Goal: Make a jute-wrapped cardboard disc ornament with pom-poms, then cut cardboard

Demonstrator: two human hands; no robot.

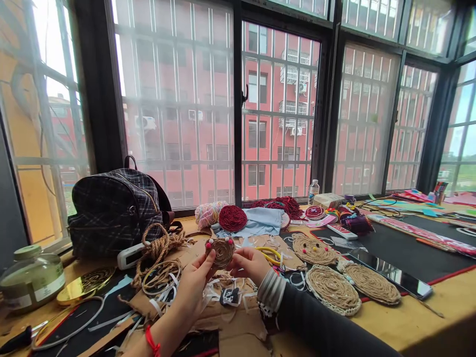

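A small round coil of jute twine (pixel 222 254), with red and white pom-poms along its upper edge, is held up above the cardboard. My left hand (pixel 199 277) pinches it from the left, thumb on its front. From the right, the closed fingers of my right hand (pixel 251 265) grip its edge; the fingertips are partly hidden. Under both hands lies torn cardboard (pixel 241 320) with white paper strips. Larger jute coils rest to the right: one with coloured pom-poms (pixel 314 249), one with a braided rim (pixel 332 290), and another (pixel 372 282) beside it.
A plaid backpack (pixel 115 213) stands behind a heap of thick rope (pixel 158 248). At left are a glue jar (pixel 31 280) and a gold tin (pixel 87 285). Dark red yarn (pixel 232 218) lies by the window, a phone (pixel 390 272) at right, and a water bottle (pixel 314 191) behind.
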